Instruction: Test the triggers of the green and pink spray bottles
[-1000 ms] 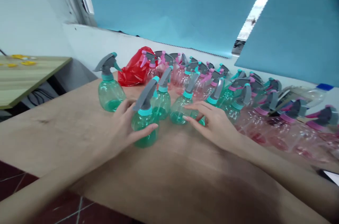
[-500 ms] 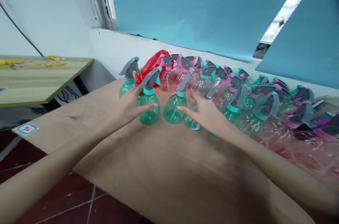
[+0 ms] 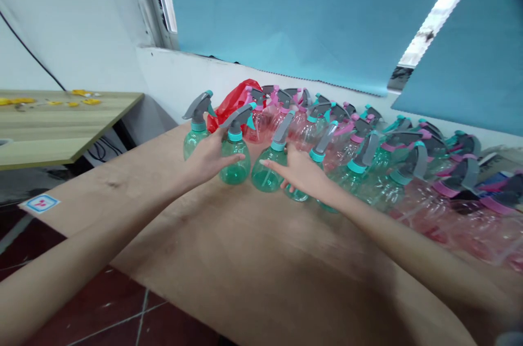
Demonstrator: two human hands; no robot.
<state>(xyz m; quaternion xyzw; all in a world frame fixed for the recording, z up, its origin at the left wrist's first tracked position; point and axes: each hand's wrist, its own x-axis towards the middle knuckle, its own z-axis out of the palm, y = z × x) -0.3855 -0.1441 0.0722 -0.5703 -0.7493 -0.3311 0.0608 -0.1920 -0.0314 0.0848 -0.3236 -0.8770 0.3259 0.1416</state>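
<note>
While I watch through the head camera, the nearer green spray bottle point(image 3: 235, 173) stands upright on the brown counter point(image 3: 229, 253), towards its back; a little green liquid sits in its base, and its grey trigger head leans up to the right above a turquoise collar. My left hand point(image 3: 204, 161) has its grip clamped around this bottle, thumb across the front, the other fingers hidden behind; just to the right stands a second green bottle point(image 3: 265, 178), also partly filled. My right hand point(image 3: 304, 171) lays its thumb over the front of that one, with fingertips lower down on its right side; I cannot tell whether this grip is pressing on it or merely resting there.

Behind my left hand stands a third green bottle point(image 3: 194, 141); to the right, past my right wrist, more green ones run along in a slanting row, and pink bottles point(image 3: 257, 122) with grey heads crowd behind and beside them. A red plastic bag point(image 3: 237, 101) lies at the back, near the white wall point(image 3: 163, 76); above it hang blue shades point(image 3: 278, 19). Off to the left, a second counter point(image 3: 41, 141) carries yellow pieces point(image 3: 22, 101); a blue-edged sticker point(image 3: 42, 203) marks the near counter's left corner; dark red floor tiles point(image 3: 110, 302) show below.
</note>
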